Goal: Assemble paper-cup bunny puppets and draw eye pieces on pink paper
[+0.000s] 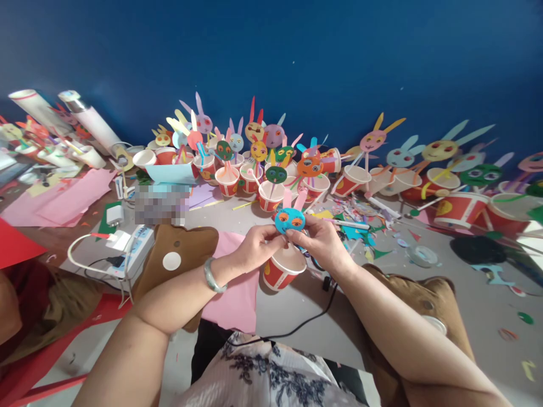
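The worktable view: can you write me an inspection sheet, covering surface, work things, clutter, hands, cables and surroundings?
Surface: grey table, partly covered by pink paper.
Work things: blue rabbit face held up; red-and-white cup just below.
Clutter: coloured paper scraps to the right, among a crowd of cups.
Hands: fingers of left hand and right hand pinch the face.
Cables: black cable along the near side; power strip with plugs on the left.
Surroundings: blue wall behind; part of another person at far left.
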A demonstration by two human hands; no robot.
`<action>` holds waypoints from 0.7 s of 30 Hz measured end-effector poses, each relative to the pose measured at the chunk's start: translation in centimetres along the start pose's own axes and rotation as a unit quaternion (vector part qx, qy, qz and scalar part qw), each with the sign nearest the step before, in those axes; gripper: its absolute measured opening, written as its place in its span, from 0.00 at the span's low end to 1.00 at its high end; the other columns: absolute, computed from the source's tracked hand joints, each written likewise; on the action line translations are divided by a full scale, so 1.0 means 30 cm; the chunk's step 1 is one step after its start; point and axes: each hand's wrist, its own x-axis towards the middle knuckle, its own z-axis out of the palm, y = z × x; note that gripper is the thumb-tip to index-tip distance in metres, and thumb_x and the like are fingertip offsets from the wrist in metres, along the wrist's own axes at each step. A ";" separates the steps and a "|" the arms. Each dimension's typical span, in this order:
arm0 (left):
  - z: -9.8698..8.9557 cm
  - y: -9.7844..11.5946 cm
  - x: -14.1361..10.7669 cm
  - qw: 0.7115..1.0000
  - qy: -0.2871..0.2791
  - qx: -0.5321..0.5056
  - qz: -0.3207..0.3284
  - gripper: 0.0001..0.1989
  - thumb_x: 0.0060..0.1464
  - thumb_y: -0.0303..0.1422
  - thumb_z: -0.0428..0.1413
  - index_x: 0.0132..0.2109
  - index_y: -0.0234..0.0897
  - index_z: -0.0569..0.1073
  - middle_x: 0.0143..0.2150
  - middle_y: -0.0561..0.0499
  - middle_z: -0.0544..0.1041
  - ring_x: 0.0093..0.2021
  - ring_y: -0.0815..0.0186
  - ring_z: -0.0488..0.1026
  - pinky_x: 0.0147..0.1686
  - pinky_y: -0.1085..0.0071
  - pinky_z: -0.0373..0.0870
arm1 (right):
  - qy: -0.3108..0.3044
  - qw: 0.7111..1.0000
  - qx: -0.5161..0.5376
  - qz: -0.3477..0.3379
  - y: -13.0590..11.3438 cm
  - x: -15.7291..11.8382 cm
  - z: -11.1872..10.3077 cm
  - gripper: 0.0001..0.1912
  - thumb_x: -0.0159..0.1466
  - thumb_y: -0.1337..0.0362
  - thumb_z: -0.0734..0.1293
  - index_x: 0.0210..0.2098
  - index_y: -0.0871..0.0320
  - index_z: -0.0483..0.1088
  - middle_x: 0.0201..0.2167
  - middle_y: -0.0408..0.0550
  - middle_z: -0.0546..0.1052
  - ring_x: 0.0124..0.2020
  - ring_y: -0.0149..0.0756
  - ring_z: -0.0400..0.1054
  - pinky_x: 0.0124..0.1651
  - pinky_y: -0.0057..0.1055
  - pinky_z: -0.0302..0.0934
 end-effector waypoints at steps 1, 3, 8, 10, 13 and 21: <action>0.000 -0.001 0.000 1.000 -0.002 0.003 0.000 0.17 0.57 0.42 0.58 0.28 0.33 0.73 0.25 0.52 0.72 0.27 0.71 0.66 0.28 0.74 0.60 | 0.000 1.000 0.001 0.001 -0.001 0.000 0.001 0.10 0.58 0.57 0.73 0.32 0.57 0.76 0.29 0.45 0.80 0.35 0.40 0.73 0.41 0.34 0.67; 0.000 -0.004 -0.001 1.000 -0.010 0.008 0.002 0.14 0.58 0.39 0.58 0.29 0.33 0.73 0.26 0.51 0.74 0.28 0.70 0.66 0.29 0.74 0.61 | -0.003 1.000 0.004 0.008 -0.004 -0.003 0.006 0.10 0.58 0.57 0.72 0.33 0.57 0.76 0.29 0.45 0.80 0.33 0.39 0.73 0.40 0.33 0.66; 0.002 -0.008 -0.004 1.000 -0.020 0.007 0.009 0.11 0.57 0.36 0.58 0.30 0.33 0.74 0.28 0.51 0.75 0.29 0.70 0.68 0.30 0.74 0.62 | -0.010 1.000 -0.001 0.013 -0.010 -0.006 0.007 0.09 0.58 0.58 0.72 0.32 0.58 0.77 0.27 0.44 0.79 0.30 0.37 0.71 0.38 0.32 0.65; 0.001 -0.010 -0.004 1.000 -0.013 0.002 0.008 0.12 0.57 0.36 0.58 0.29 0.32 0.74 0.27 0.51 0.74 0.28 0.71 0.67 0.29 0.74 0.62 | -0.009 1.000 0.002 0.002 -0.008 -0.005 0.001 0.10 0.58 0.57 0.72 0.32 0.58 0.77 0.28 0.45 0.79 0.32 0.38 0.72 0.39 0.32 0.65; 0.000 -0.014 -0.003 1.000 -0.013 -0.009 0.005 0.13 0.58 0.38 0.58 0.30 0.32 0.74 0.27 0.51 0.75 0.28 0.70 0.67 0.30 0.74 0.62 | 0.005 1.000 0.008 0.001 0.001 -0.003 -0.004 0.11 0.60 0.56 0.72 0.33 0.58 0.77 0.29 0.44 0.79 0.32 0.37 0.71 0.38 0.31 0.65; 0.001 -0.017 -0.002 0.999 -0.023 -0.038 -0.010 0.19 0.59 0.46 0.59 0.32 0.33 0.74 0.30 0.49 0.76 0.31 0.69 0.70 0.33 0.73 0.66 | 0.028 0.999 0.020 0.017 0.022 -0.001 0.004 0.13 0.60 0.53 0.72 0.32 0.58 0.76 0.27 0.44 0.77 0.28 0.34 0.67 0.31 0.29 0.62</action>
